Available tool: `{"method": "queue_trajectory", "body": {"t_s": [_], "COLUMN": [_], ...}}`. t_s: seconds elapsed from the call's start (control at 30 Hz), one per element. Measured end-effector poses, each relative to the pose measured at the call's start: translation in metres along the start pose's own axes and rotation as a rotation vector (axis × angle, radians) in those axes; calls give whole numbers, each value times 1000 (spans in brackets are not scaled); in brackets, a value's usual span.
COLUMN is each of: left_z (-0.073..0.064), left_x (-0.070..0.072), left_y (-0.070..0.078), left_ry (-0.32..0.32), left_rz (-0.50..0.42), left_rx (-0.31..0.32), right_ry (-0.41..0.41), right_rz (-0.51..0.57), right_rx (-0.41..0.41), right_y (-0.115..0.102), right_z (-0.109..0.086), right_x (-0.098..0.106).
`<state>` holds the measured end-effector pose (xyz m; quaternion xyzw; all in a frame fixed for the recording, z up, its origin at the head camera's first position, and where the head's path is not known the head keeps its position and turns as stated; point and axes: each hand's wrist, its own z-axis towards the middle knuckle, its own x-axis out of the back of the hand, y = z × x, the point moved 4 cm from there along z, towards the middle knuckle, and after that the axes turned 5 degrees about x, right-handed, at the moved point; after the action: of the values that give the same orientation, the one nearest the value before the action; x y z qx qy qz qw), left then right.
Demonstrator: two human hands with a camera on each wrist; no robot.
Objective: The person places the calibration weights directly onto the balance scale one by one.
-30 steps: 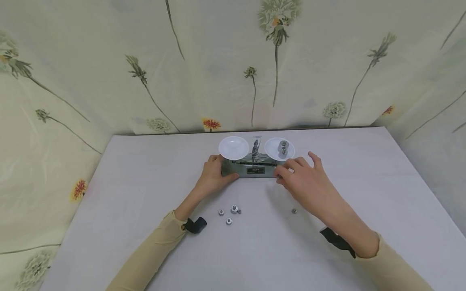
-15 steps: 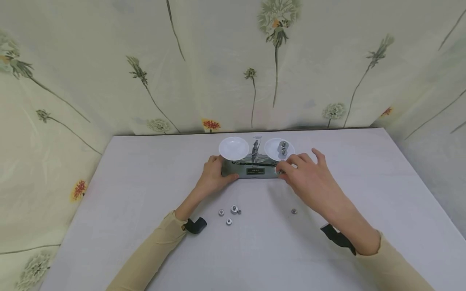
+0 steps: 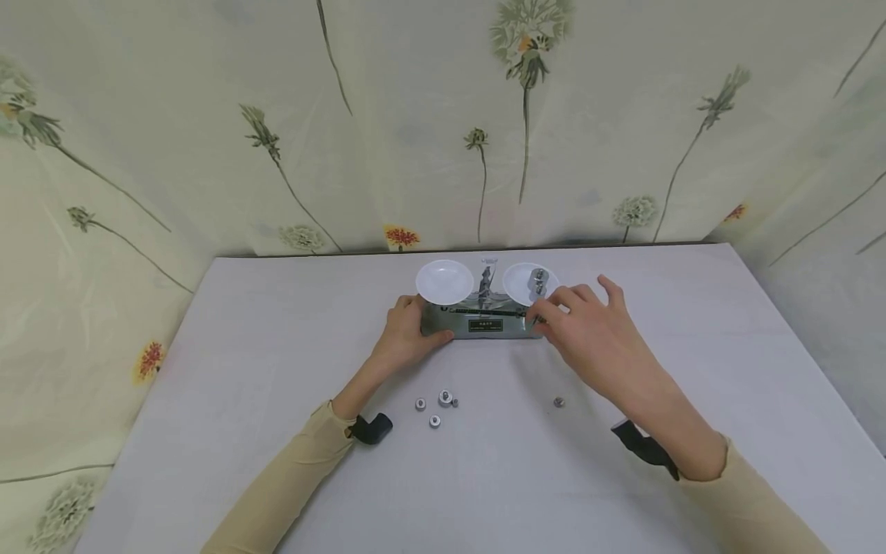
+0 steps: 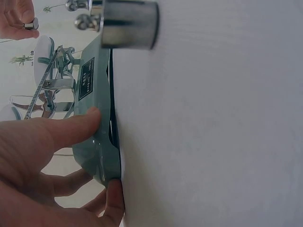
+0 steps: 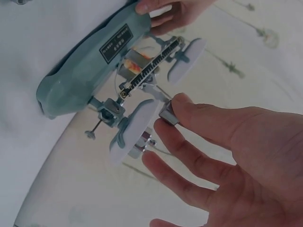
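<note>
A green balance scale (image 3: pixel 455 323) with two white pans stands near the table's back. My left hand (image 3: pixel 408 331) grips the left end of its base, thumb along the front in the left wrist view. Between thumb and index finger, my right hand (image 3: pixel 595 338) pinches a small metal weight (image 5: pixel 168 114), held just in front of the right pan (image 3: pixel 514 282). That weight is hidden by the hand in the head view. Metal weights (image 3: pixel 538 280) sit on the right pan, while the left pan (image 3: pixel 444 282) has nothing on it.
Several metal weights (image 3: pixel 445 398) lie on the white table (image 3: pixel 311 331) in front of the scale, below the left hand. One more small weight (image 3: pixel 559 402) lies apart under the right forearm. A flower-patterned cloth (image 3: pixel 415 154) hangs behind the table.
My right hand has lifted slightly and shifted a little right, from the front of the base toward the right pan. The left hand and the scale stay in place.
</note>
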<state>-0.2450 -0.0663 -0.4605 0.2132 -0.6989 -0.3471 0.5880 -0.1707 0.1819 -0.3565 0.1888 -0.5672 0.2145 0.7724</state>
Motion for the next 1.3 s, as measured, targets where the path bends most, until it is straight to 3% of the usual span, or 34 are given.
{"method": "queue_trajectory", "body": {"t_s": [1.07,1.3], "left_z": [-1,-1], "left_x": [-1,1], "left_y": [-1,0], "left_ry": [4,1], "left_rz": [7,-1], "left_rx": [4,-2], "right_ry": [79,46], "right_rz": [11,13], "right_rx": [-6,-28], "right_y": [14,17], "right_z": [5,8], "right_x": [2,-1]}}
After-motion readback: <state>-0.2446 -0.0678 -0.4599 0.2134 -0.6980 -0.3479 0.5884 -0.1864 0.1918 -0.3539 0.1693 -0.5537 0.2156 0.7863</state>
